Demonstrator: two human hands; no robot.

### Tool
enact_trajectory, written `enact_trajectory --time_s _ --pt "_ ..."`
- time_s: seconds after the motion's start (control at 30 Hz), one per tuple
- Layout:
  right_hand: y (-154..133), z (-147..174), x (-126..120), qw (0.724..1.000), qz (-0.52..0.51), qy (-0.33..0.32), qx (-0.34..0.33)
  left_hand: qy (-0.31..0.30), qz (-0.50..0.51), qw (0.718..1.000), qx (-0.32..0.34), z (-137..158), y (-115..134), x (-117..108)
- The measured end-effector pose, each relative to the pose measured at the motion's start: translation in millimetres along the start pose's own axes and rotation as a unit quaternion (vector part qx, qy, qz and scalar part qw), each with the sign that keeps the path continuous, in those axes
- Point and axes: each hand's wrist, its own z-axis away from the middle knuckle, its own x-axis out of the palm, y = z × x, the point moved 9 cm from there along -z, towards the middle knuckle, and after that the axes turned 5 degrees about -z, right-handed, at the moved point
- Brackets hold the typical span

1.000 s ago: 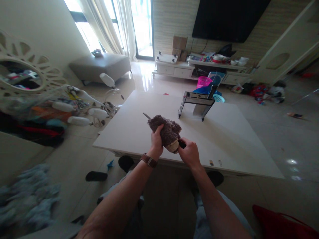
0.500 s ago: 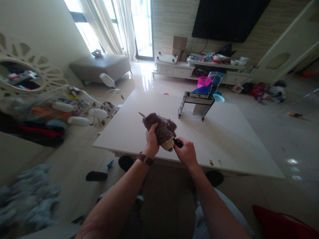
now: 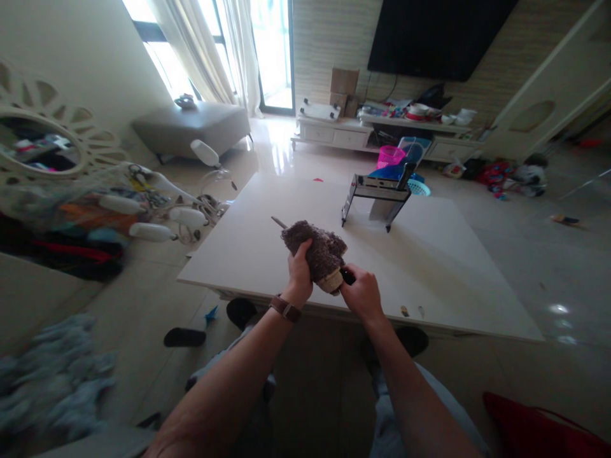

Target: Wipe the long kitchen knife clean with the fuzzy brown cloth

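Note:
A brown, shaggy plush piece (image 3: 315, 245) with a beige end is held over the near side of the white table. My left hand (image 3: 300, 273) wraps round its left side, thumb on top. A thin greyish stick (image 3: 278, 222) shows at its far left end; I cannot tell whether it belongs to the piece. My right hand (image 3: 363, 289) is closed at the beige end, fingers pinched on a small black item (image 3: 349, 277), mostly hidden. Its exact kind cannot be made out.
On the white table (image 3: 458, 273) stand a black-and-silver rack-like frame (image 3: 377, 187) and, near the front edge, two small flat pieces (image 3: 405, 311). A white-shaded lamp (image 3: 186, 219) is at left. Fluffy grey stuffing (image 3: 52, 375) lies lower left, a red bag (image 3: 529, 426) lower right.
Both hands and the plush piece have shifted slightly right and toward me. Each hand keeps its hold.

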Motion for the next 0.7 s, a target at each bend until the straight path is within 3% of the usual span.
enact_trajectory --time_s 0.7 --pt "0.3 0.0 1.4 1.000 0.002 -0.009 0.000 0.015 0.005 1.000 0.011 3.2 3.6 0.8"
